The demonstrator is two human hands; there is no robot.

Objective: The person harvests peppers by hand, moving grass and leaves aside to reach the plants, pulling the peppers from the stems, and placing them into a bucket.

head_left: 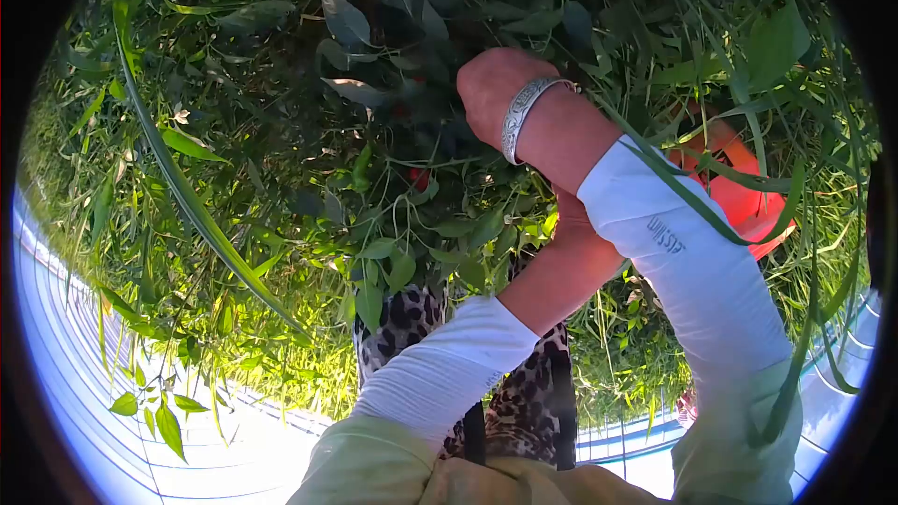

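Note:
My right hand (498, 98), with a patterned silver bracelet (526, 112) at its wrist, reaches into the dark leafy plant (449, 14). The back of this hand shows, while its fingers are hidden, so anything it holds cannot be seen. Beneath the right forearm crosses my left arm. Only a small part of my left hand (571, 212) shows below the right wrist, its fingers out of sight. White sleeves cover both forearms. A small red fruit (418, 178) hangs among leaves, left of and below my right hand.
An orange-red object (739, 189), perhaps a bag or container, lies in the grass right of my right forearm. Long grass blades (187, 192) cross the view at left and right. My legs in spotted trousers (519, 402) are below. Bright lined sheeting (84, 393) curves along the lower left.

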